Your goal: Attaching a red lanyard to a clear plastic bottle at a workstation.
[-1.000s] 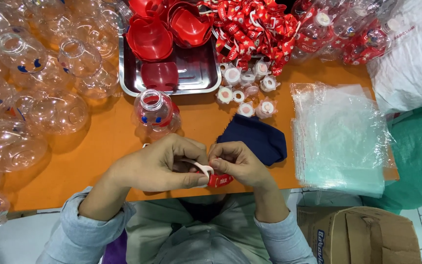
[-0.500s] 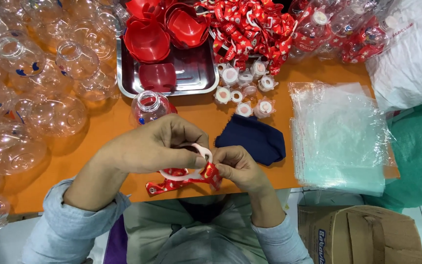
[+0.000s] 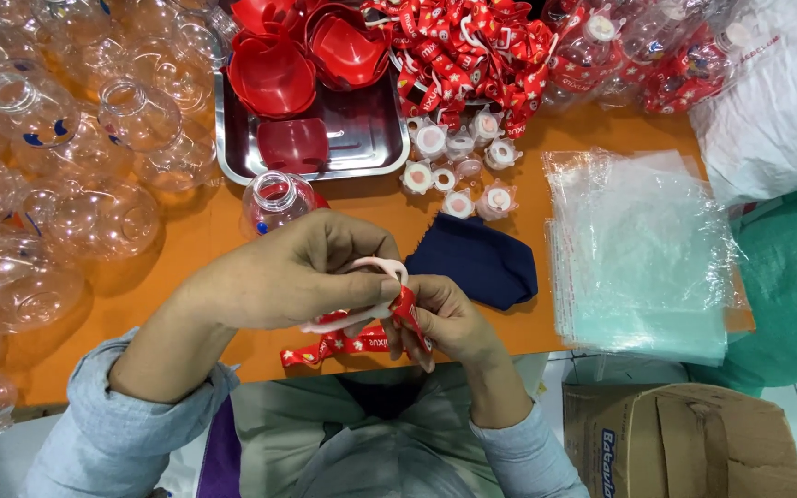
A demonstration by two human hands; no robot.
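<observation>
Fingers of left hand (image 3: 292, 277) pinch white plastic loop (image 3: 382, 269); right hand (image 3: 449, 320) grips red printed strap (image 3: 348, 343) over orange table (image 3: 186, 249), beside navy cloth (image 3: 477, 260).

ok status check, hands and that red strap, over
Left hand pinching a white plastic loop. Right hand gripping the red strap, tail hanging over the table edge. Clear bottle just beyond, nothing blocking.
</observation>
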